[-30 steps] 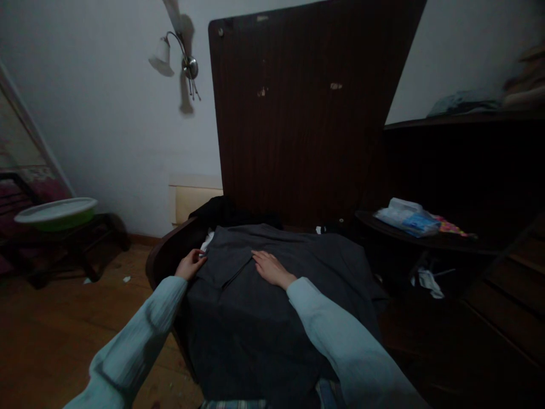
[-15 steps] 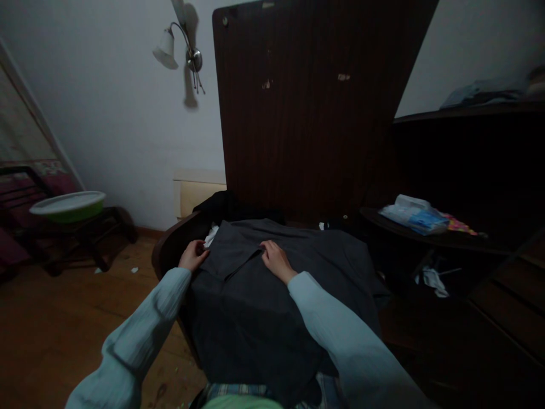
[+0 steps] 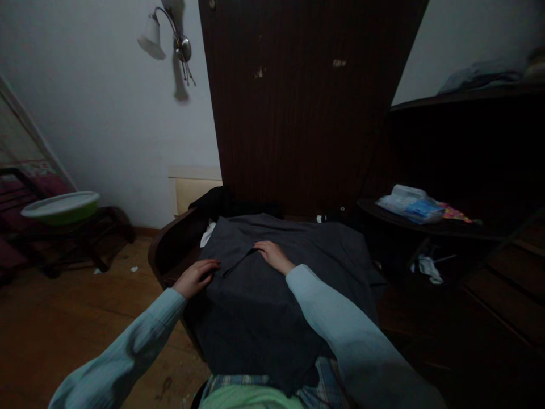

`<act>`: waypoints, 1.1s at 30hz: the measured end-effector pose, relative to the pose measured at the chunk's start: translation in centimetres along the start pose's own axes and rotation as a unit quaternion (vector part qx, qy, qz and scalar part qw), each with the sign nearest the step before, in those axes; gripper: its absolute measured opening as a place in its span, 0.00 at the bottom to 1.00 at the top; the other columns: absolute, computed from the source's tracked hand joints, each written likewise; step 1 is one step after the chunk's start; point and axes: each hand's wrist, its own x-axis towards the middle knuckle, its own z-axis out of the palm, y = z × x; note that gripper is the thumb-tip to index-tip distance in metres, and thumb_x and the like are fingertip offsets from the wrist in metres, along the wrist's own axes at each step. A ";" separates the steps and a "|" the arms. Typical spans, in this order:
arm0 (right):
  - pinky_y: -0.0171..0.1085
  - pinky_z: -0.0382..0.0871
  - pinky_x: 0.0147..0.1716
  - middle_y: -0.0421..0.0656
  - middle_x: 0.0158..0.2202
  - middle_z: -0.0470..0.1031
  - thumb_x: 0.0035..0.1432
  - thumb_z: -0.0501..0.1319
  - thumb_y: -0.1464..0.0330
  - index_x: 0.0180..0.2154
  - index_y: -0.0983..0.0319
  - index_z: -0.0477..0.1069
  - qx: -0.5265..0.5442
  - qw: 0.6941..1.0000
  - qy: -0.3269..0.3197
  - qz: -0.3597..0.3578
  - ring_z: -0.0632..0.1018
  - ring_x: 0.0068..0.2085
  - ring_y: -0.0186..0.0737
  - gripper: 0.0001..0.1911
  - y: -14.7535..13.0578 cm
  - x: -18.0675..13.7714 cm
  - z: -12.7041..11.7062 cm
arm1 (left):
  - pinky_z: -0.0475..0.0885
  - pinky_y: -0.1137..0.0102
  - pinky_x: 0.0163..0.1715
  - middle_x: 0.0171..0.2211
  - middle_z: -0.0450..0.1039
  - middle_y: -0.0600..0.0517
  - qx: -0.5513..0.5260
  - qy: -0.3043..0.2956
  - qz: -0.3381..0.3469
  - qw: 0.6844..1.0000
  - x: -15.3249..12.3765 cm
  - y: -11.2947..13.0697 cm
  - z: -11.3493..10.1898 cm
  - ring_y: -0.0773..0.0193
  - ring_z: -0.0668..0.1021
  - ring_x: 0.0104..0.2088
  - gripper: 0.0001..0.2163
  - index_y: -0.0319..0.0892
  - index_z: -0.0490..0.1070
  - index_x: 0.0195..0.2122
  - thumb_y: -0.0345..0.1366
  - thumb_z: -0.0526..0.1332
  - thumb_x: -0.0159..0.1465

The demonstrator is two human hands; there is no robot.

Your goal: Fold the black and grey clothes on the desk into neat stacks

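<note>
A dark grey garment lies spread over a rounded dark wooden piece of furniture in front of me. My left hand rests at the garment's left edge, fingers curled onto the cloth just below a folded flap. My right hand lies flat on the middle of the garment, fingers together and pointing left, touching the flap's tip. Both arms wear pale blue sleeves. A bit of white cloth peeks out beyond the garment's far left corner.
A tall dark wooden panel stands right behind the furniture. A round side table with plastic packets is at the right. A green basin sits on a low stand at the left. A wall lamp hangs above.
My left hand has slid down and right along the garment's edge, toward me. My right hand has flattened near the flap's tip. The view shifted slightly.
</note>
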 end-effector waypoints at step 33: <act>0.33 0.59 0.32 0.42 0.26 0.66 0.43 0.49 0.80 0.23 0.60 0.61 -0.082 0.983 0.164 0.011 0.66 0.32 0.38 0.10 -1.2 -0.8 -1.0 | 0.67 0.70 0.33 0.25 0.68 0.52 -0.064 0.051 -0.051 0.995 1.1 2.6 -1.6 0.64 0.71 0.28 0.08 0.40 0.63 0.25 0.35 0.46 0.51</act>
